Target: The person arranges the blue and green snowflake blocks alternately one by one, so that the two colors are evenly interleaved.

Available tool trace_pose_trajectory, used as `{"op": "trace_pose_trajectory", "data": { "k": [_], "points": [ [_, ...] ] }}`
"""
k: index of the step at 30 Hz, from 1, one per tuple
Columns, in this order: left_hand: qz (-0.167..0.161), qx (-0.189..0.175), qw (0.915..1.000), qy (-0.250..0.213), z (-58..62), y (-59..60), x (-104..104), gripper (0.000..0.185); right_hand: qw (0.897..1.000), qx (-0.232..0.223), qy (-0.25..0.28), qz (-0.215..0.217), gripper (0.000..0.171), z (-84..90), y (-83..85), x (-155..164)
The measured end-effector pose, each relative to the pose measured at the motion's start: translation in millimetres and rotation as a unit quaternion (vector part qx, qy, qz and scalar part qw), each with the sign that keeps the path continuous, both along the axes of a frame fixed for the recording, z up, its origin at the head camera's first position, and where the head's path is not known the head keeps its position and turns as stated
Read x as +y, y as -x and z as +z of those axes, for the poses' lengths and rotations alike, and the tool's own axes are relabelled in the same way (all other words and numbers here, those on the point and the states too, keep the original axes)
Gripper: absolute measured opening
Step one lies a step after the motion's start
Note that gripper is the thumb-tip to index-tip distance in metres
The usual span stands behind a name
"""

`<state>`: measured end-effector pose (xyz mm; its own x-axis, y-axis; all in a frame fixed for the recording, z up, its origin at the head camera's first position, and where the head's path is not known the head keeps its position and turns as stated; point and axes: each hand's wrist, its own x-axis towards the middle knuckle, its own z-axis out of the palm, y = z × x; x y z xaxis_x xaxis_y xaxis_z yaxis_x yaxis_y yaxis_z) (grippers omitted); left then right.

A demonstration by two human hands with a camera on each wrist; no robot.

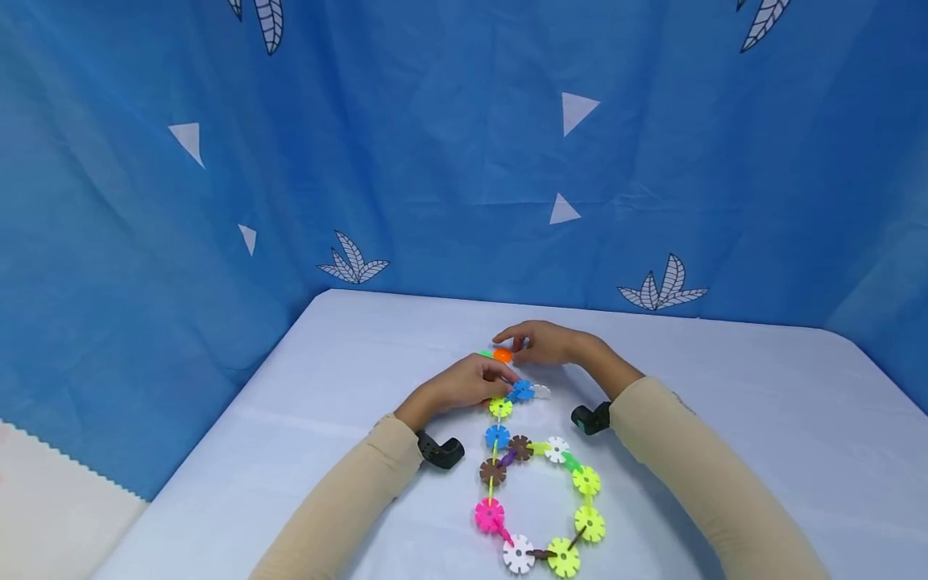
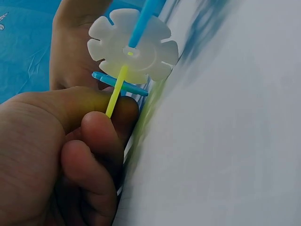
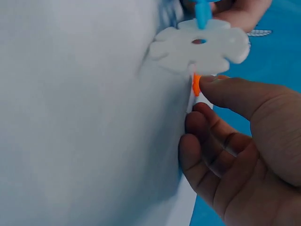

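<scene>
A chain of colourful plastic snowflake discs (image 1: 489,515) lies on the table, its lower part closed into a ring. My left hand (image 1: 464,383) grips the chain's far end with curled fingers, by a blue disc (image 1: 522,391) and a yellow disc (image 1: 500,408). In the left wrist view, a white disc (image 2: 106,52) stands beyond the fingertips, slotted to a blue one. My right hand (image 1: 544,344) is beside a loose orange disc (image 1: 503,354), its thumb tip close to it and its fingers spread apart. Behind the left hand a green disc (image 1: 485,354) partly shows.
A white cloth covers the table (image 1: 384,338), and a blue patterned curtain (image 1: 464,145) hangs behind and to the left. Black wrist devices (image 1: 442,453) are worn on both arms.
</scene>
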<state>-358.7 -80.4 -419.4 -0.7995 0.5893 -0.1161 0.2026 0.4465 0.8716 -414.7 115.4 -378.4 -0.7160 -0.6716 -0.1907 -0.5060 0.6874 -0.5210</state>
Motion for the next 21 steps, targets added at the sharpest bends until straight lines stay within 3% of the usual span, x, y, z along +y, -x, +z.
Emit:
{"op": "trace_pose_trajectory", "data": {
  "k": [9, 16, 21],
  "points": [
    [0.011, -0.013, 0.9998, -0.003, 1.0, -1.2, 3.4, 0.018, 1.0, 0.001, -0.005, -0.014, 0.03, -8.4, 0.2, 9.0],
    [0.013, -0.009, 0.9999, -0.001, -0.1, -0.6, 4.4, 0.016, 1.0, -0.008, 0.016, -0.026, 0.021, -10.2, -3.1, 22.2],
    [0.018, -0.005, 0.9998, 0.005, -0.5, -0.2, 5.4, 0.016, 0.997, -0.016, 0.056, -0.059, 0.019, -14.0, -9.8, 38.9]
  ]
}}
